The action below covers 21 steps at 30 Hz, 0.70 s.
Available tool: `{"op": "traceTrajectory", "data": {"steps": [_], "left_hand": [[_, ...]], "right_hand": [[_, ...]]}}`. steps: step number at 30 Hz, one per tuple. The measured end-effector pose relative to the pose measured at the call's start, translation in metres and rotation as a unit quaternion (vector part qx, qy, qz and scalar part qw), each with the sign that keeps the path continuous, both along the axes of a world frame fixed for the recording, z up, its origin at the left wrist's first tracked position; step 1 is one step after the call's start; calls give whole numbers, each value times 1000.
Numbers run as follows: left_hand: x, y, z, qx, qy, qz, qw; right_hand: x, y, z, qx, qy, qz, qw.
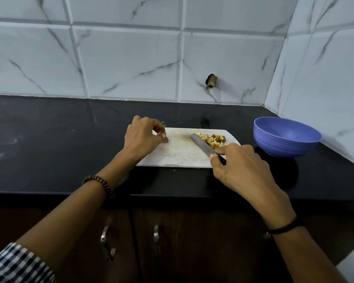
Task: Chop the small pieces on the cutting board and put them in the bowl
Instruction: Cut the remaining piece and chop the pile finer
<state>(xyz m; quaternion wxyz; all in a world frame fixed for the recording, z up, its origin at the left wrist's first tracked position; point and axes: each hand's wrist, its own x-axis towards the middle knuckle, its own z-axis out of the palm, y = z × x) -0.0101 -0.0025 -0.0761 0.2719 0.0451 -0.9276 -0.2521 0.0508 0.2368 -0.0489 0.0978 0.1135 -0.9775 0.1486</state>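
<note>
A white cutting board (178,152) lies on the black counter. A heap of small yellow-brown chopped pieces (213,138) sits at its far right corner. My right hand (239,166) grips the handle of a knife (202,144), whose blade lies against the left side of the heap. My left hand (144,137) hovers over the board's left end, its fingers curled and pinching a small scrap with a fibrous tuft. An empty blue bowl (286,137) stands to the right of the board, apart from it.
The black counter (49,139) runs left from the board and ends at a front edge above dark cabinet doors with metal handles (105,242). Marble-look tiled walls close in behind and on the right. A dark hole (211,81) marks the back wall.
</note>
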Motion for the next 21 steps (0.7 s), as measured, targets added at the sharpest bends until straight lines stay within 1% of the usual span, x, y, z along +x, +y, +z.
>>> {"op": "traceTrajectory", "data": {"steps": [5,11,16,18,21], "left_hand": [[6,-12,-4,5,-3,-21,1000],[7,-20,-2,18,-28,-17,999],[10,-13,0,11,-25,-19,999],[9,-8,2,-10,-41,-25,999],[4,-3,5,-68,-79,-35,994]], "right_hand": [[-1,10,4,-12,16,-11,1000],[-5,6,3,-38,28,-4,999],[-6,4,2,-42,34,4,999],[-5,3,2,-41,32,8,999],[-5,3,1,-42,28,13,999]]}}
